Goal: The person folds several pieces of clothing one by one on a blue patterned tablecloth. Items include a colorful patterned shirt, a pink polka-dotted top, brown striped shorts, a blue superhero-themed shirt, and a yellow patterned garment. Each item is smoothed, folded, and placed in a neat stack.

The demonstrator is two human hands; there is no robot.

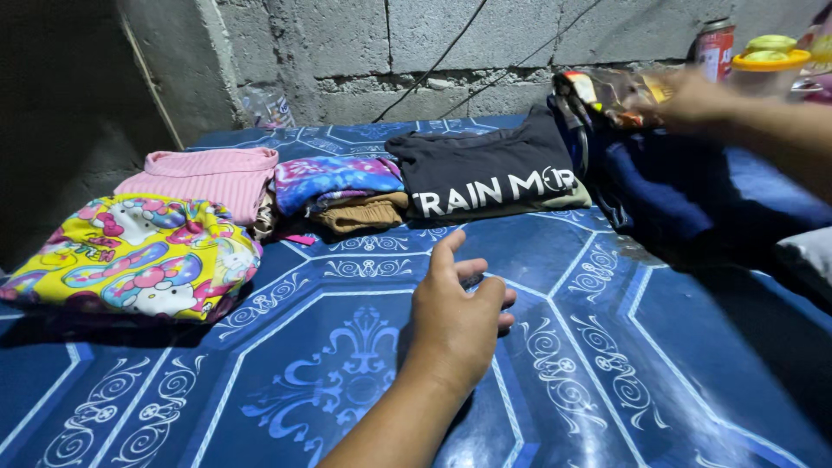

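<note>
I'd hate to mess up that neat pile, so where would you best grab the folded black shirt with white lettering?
Probably by its near folded edge, coming from the front, a hand slid flat beneath. The black shirt lies flat on the blue patterned surface, that edge facing the left hand. Folded clothes crowd its left side and a dark blue garment its right.

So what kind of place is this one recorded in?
Probably a plain home room: folded clothes lie along a blue patterned mattress against a bare concrete-block wall. The left hand rests on the mattress.
</note>
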